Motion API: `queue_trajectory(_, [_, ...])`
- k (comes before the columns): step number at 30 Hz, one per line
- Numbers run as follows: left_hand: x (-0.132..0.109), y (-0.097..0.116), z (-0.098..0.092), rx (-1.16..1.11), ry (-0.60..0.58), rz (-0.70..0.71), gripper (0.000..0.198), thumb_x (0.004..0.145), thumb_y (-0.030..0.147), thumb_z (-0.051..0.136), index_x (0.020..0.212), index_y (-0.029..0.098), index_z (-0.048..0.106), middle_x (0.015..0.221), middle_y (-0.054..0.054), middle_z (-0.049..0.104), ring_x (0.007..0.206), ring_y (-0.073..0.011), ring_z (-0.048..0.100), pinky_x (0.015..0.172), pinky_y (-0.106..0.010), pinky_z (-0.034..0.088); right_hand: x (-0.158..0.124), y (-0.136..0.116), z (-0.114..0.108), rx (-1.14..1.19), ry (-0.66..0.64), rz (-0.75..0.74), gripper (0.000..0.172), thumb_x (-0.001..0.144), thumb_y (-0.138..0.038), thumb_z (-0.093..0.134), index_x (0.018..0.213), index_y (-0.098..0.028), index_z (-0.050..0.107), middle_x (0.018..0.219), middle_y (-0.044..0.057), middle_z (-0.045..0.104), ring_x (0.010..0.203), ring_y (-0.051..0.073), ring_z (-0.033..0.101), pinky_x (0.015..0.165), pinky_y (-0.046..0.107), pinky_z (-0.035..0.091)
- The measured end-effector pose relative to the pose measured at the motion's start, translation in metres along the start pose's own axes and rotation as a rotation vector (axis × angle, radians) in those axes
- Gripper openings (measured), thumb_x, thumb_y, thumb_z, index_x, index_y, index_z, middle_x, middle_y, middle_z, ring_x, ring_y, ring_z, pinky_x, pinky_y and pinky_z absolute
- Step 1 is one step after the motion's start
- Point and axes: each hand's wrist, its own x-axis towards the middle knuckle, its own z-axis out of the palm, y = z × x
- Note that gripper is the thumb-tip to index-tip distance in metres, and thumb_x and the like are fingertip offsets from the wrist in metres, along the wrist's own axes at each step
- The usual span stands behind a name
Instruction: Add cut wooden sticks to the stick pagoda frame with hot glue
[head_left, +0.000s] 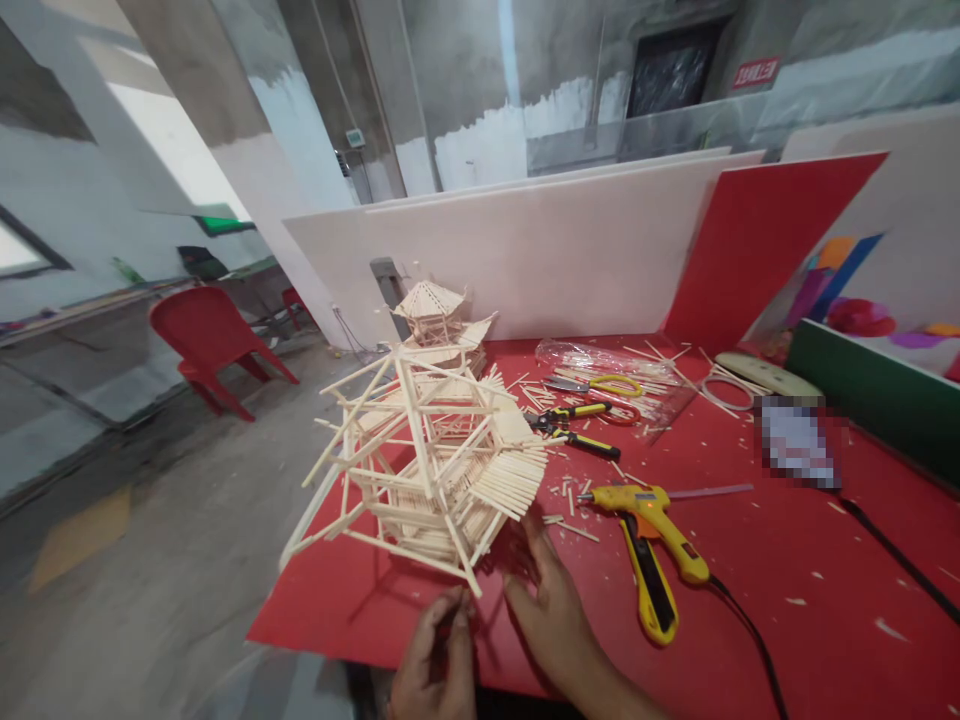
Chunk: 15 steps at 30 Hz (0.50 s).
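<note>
A pale wooden-stick pagoda model is tilted above the red table. My right hand reaches up under its lower roof edge, fingers against the sticks. My left hand sits just below the model's near corner, fingers curled and pinched at a stick end. Behind it stands a smaller stick tower.
A yellow glue gun with a black cord lies right of my hands. Yellow-handled pliers, scissors, a bag of sticks and loose stick scraps lie beyond. White and red boards stand at the back. A red chair stands left.
</note>
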Motion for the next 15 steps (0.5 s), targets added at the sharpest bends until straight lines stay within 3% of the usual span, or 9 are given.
queue_trajectory(9, [-0.008, 0.016, 0.014, 0.032, -0.083, 0.029, 0.023, 0.066, 0.042, 0.081, 0.079, 0.023, 0.077, 0.069, -0.001, 0.077, 0.06, -0.0201, 0.07, 0.061, -0.025, 0.058, -0.012, -0.009, -0.004, -0.138, -0.031, -0.067, 0.074, 0.078, -0.01, 0.051, 0.149, -0.027, 0.037, 0.152, 0.006, 0.042, 0.142, 0.023, 0.036, 0.115, 0.044, 0.035])
queue_trajectory(15, [-0.011, 0.017, 0.019, 0.009, -0.077, 0.039, 0.023, 0.064, 0.041, 0.082, 0.078, 0.024, 0.079, 0.074, -0.002, 0.079, 0.06, -0.0197, 0.071, 0.062, -0.025, 0.059, -0.016, -0.014, -0.008, -0.223, -0.066, -0.14, 0.076, 0.079, -0.006, 0.048, 0.15, -0.028, 0.034, 0.151, 0.005, 0.043, 0.141, 0.021, 0.039, 0.113, 0.041, 0.039])
